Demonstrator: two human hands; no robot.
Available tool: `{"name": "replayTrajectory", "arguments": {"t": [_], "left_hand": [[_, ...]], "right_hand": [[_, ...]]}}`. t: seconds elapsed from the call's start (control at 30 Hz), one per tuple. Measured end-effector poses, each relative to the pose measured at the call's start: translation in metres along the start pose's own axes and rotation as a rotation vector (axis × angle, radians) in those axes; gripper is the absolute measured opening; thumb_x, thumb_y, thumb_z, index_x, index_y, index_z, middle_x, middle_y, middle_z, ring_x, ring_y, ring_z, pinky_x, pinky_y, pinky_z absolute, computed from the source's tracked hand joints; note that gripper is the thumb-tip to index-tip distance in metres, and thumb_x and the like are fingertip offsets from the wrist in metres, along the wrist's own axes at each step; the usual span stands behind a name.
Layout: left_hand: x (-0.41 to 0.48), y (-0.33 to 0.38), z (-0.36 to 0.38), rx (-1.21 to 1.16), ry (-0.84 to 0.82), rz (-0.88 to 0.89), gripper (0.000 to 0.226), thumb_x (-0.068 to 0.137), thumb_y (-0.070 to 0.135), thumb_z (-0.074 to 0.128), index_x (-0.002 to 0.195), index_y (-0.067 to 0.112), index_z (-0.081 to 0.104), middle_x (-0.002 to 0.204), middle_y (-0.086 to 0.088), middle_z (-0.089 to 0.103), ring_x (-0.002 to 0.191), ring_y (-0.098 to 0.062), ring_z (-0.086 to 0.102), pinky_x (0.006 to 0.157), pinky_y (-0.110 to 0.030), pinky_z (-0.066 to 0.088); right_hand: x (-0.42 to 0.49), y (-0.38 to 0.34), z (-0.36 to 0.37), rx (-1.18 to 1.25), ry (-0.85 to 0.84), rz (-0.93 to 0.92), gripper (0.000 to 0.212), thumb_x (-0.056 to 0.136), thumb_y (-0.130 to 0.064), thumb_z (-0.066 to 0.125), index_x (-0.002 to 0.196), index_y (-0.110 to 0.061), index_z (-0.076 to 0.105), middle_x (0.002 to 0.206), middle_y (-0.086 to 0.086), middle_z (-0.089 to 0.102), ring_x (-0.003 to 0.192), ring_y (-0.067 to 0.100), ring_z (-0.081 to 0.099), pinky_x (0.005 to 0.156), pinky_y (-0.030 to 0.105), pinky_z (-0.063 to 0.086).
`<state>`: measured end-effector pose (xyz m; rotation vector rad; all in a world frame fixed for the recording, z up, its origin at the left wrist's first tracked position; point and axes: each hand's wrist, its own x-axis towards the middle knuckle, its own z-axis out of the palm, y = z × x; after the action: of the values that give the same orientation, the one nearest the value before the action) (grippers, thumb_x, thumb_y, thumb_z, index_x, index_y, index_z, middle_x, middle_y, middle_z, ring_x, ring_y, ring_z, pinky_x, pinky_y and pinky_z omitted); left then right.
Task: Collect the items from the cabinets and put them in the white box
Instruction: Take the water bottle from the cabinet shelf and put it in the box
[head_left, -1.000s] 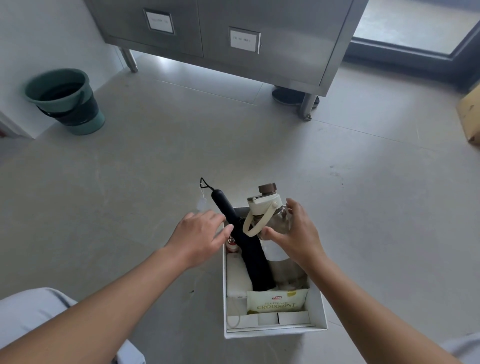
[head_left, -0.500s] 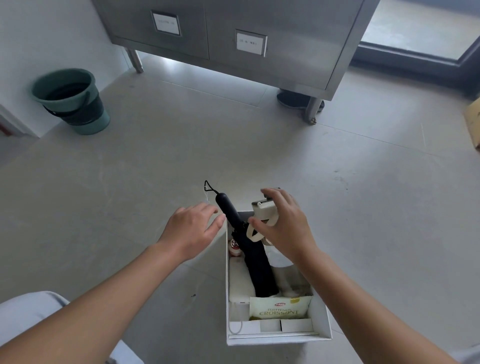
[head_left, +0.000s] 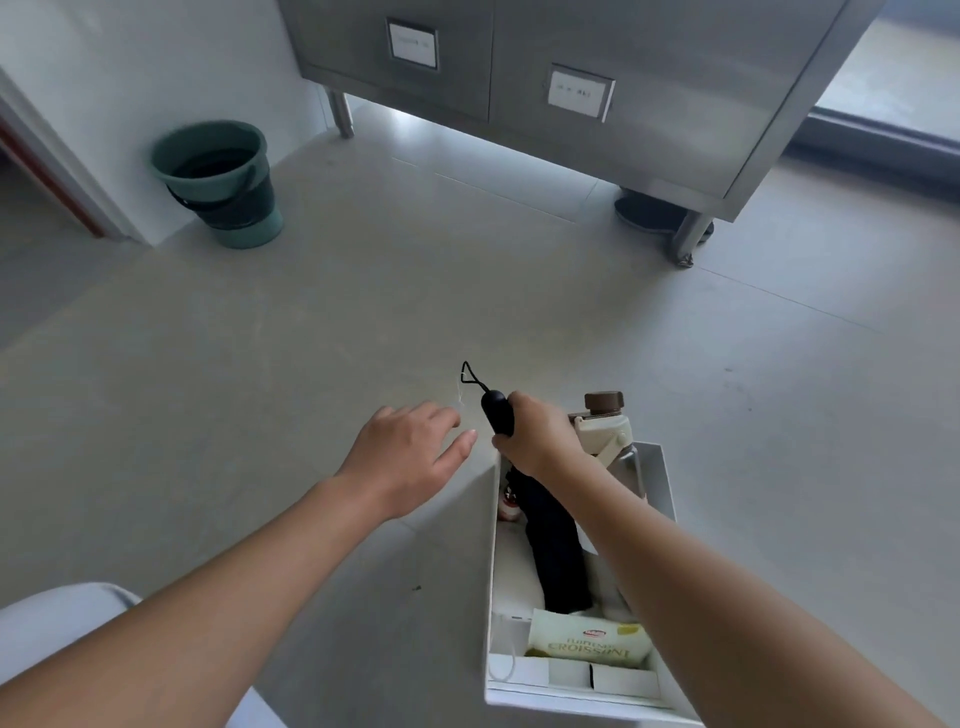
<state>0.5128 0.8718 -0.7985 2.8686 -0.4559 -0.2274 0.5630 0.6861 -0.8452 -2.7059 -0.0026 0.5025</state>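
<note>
The white box stands on the floor at lower right. A black folded umbrella leans in it, its handle sticking out over the far left corner. My right hand is closed around that handle. A clear water bottle with a cream lid and brown cap stands upright in the far end of the box, partly behind my right arm. A croissant packet lies at the near end. A small red and white item shows beside the umbrella. My left hand hovers open left of the box, touching nothing.
A steel cabinet on legs with closed, labelled doors stands ahead. A green bucket sits by the wall at left. A dark object lies under the cabinet's right leg. Bare floor stretches between the cabinet and the box.
My right hand let go of the water bottle, now standing in the box, and moved left onto the umbrella handle. My left hand drew back a little from the box.
</note>
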Motion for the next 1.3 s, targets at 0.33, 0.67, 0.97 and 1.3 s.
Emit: {"name": "replayTrajectory", "arguments": {"t": [0.33, 0.67, 0.97, 1.3], "left_hand": [[0.005, 0.012, 0.002, -0.077, 0.048, 0.025, 0.041, 0.101, 0.05, 0.034, 0.112, 0.022, 0.063, 0.107, 0.006, 0.065, 0.096, -0.02, 0.061, 0.083, -0.035, 0.041], [0.017, 0.039, 0.004, -0.071, 0.029, 0.096, 0.042, 0.101, 0.051, 0.033, 0.112, 0.023, 0.062, 0.11, 0.006, 0.065, 0.095, -0.021, 0.06, 0.082, -0.033, 0.039], [0.023, 0.036, 0.007, -0.105, 0.005, 0.075, 0.041, 0.101, 0.051, 0.032, 0.112, 0.023, 0.061, 0.106, 0.007, 0.064, 0.093, -0.019, 0.059, 0.087, -0.035, 0.041], [0.033, 0.037, 0.004, -0.132, 0.019, 0.073, 0.045, 0.1, 0.053, 0.029, 0.107, 0.023, 0.061, 0.104, 0.006, 0.065, 0.09, -0.02, 0.06, 0.084, -0.035, 0.041]], "right_hand": [[-0.048, 0.038, -0.037, 0.559, 0.234, -0.07, 0.043, 0.078, -0.024, 0.087, 0.118, -0.021, 0.07, 0.106, -0.005, 0.078, 0.094, 0.008, 0.074, 0.091, 0.034, 0.06], [-0.046, 0.044, -0.037, 0.577, 0.215, -0.053, 0.029, 0.082, -0.025, 0.084, 0.106, -0.027, 0.068, 0.098, -0.012, 0.075, 0.091, 0.004, 0.073, 0.09, 0.032, 0.06], [-0.059, 0.063, -0.03, 0.57, 0.326, -0.039, 0.032, 0.092, -0.021, 0.072, 0.124, -0.018, 0.067, 0.114, -0.009, 0.073, 0.104, 0.003, 0.069, 0.09, 0.019, 0.057], [-0.053, 0.055, -0.045, 0.508, 0.24, -0.006, 0.059, 0.09, -0.033, 0.077, 0.142, -0.018, 0.054, 0.135, -0.003, 0.065, 0.119, 0.011, 0.064, 0.103, 0.034, 0.054]]}}
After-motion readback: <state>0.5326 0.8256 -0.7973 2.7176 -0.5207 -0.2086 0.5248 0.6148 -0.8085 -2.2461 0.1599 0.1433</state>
